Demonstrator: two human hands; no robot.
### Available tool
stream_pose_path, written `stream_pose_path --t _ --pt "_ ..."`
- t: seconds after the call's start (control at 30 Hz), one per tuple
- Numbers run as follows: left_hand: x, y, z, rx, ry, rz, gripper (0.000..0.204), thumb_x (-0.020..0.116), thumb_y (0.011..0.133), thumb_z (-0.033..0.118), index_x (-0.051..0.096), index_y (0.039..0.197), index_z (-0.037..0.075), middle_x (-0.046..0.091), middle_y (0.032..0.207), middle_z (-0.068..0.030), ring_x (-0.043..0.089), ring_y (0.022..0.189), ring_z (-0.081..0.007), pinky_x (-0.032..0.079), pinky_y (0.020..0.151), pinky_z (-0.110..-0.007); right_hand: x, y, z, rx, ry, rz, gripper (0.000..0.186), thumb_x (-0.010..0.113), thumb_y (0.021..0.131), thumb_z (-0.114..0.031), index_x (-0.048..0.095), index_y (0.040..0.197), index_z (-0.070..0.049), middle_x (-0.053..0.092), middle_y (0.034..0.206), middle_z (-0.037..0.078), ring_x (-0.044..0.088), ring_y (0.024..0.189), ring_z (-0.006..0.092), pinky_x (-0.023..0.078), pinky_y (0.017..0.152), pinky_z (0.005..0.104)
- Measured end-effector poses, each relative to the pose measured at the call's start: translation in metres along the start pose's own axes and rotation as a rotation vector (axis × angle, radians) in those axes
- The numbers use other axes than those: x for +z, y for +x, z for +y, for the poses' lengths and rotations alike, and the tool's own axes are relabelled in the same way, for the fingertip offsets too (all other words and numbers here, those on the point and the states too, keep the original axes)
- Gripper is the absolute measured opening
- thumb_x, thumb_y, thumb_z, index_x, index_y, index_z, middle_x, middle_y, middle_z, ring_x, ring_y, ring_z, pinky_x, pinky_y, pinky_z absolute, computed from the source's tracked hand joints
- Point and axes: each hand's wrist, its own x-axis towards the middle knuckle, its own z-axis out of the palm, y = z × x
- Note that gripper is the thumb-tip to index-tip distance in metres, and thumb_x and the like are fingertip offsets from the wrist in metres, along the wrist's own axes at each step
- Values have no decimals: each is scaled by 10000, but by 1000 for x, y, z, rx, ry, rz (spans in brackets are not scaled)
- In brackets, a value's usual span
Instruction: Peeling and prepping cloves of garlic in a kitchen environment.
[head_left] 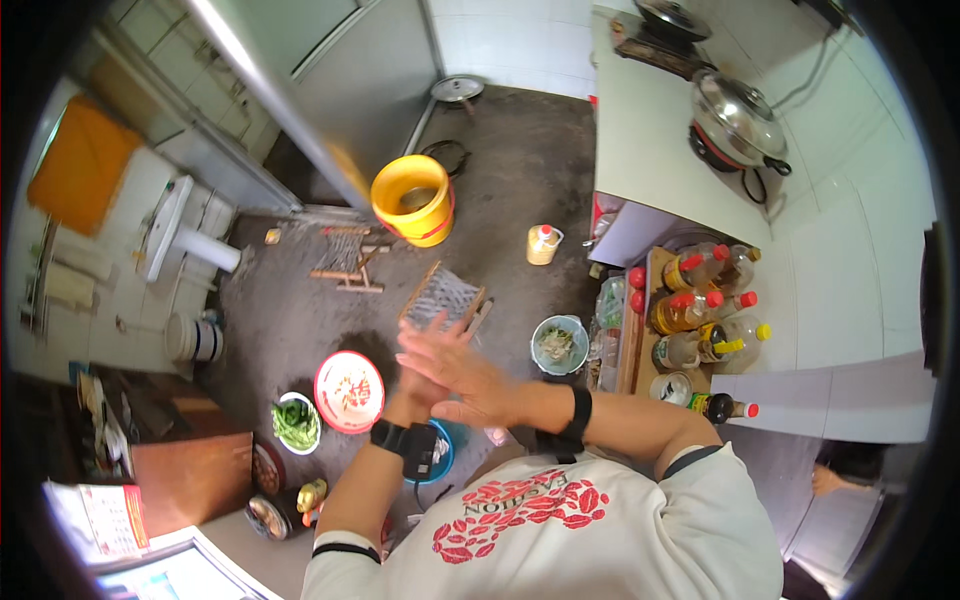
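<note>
My two hands meet in front of my body with nothing visible between them. My right hand (468, 378) lies across the left, its fingers stretched out and slightly smeared by motion. Much of my left hand (414, 390) is hidden behind it; the fingertips showing above look straight. Just left of them on the floor is a white basin with a red rim (322, 396), holding reddish pieces. A white bowl (318, 440) of green leafy vegetables (293, 424) stands beside it. Below my wrists, a blue basin (447, 462) is partly covered by my arm.
A low folding stool (440, 296) stands beyond my hands, near a yellow bucket (432, 222) and an oil jug (542, 245). A pale bucket (582, 362) with scraps is to the right, beside shelved bottles (672, 315). Another person's hand (828, 481) shows at far right.
</note>
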Motion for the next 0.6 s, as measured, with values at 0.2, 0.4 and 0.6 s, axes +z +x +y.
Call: stream_pose_path --t 0.2,0.4,0.6 --pt "9 -37 30 7 -106 -396 810 136 852 667 268 1363 53 340 1367 -189 350 1258 -287 320 1009 -410 -41 -13 49 276 -412 124 464 608 777 -279 519 1175 -57 510 1198 155 477 1112 312 363 946 394" --pt "-81 -106 79 361 447 -106 558 379 912 455 408 1259 19 446 1292 -146 452 1177 -279 360 972 -366 -86 -83 74 468 -652 40 210 565 803 -184 601 953 -42 603 990 150 569 918 307 451 785 384" --pt "-66 -182 141 838 861 136 525 530 859 392 455 1207 7 471 1265 -167 427 1207 -263 303 1013 -402 -114 -27 4 294 -640 266 173 602 757 -101 604 919 -38 619 936 155 612 828 257 467 728 376"
